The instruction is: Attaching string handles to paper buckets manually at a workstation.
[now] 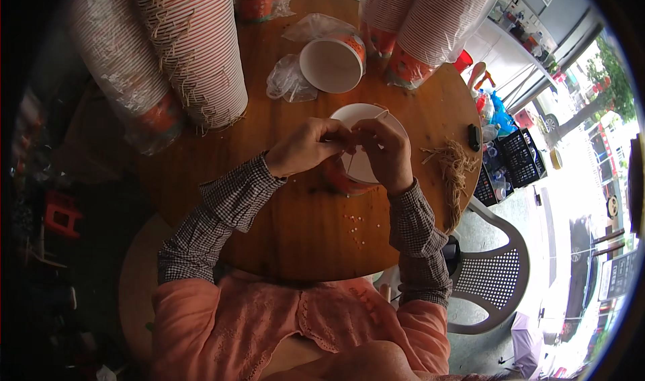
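Both hands meet over the white inside of a paper bucket (pixel 366 162) with a reddish outer wall, near the middle of the round table. My left hand (pixel 302 147) is closed in a pinch, its fingertips against those of the other hand. My right hand (pixel 388 151) is also closed, with bent fingers. Between them runs a thin straw-coloured cord (pixel 350 160), with one strand hanging down by the bucket's rim and another piece showing above the right knuckles. The fingertips partly cover the cord, so its exact course is hidden.
A tall bucket stack (pixel 195 52) with cord ends stands left, beside a plastic-wrapped stack (pixel 121 58). More wrapped stacks (pixel 443 25) stand back right. Another bucket (pixel 332 65) lies tilted near crumpled plastic (pixel 290 78). Loose cords (pixel 451 169) lie right; small white bits (pixel 355 228) lie in front.
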{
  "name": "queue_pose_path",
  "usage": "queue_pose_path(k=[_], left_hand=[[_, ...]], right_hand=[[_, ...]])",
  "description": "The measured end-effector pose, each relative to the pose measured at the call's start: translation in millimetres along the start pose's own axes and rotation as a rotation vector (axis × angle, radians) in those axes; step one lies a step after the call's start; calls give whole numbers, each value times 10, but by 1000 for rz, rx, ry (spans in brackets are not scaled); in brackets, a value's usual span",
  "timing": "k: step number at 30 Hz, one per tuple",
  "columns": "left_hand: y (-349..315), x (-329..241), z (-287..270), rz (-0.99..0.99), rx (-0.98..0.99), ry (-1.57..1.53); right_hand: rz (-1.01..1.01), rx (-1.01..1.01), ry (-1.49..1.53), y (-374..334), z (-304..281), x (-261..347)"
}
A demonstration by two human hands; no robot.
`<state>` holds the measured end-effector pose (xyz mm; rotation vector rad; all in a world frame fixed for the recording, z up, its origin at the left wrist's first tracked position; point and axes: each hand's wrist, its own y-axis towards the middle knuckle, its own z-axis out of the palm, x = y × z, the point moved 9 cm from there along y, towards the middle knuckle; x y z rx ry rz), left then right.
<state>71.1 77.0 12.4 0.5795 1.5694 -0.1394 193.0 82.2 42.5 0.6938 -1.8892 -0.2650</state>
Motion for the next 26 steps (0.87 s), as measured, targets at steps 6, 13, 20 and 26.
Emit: queue_pose_path(k=[6, 13, 20, 26], left_hand=[[28, -50, 102, -36, 52, 92], [17, -102, 51, 24, -43, 337], [-53, -208, -59, 95, -233, 231], [-51, -129, -89, 48, -135, 324]], right_hand=[[-85, 4, -47, -17, -26, 46], [-53, -97, -3, -89, -161, 51], [53, -128, 134, -197, -126, -117], [137, -175, 295, -234, -127, -197]])
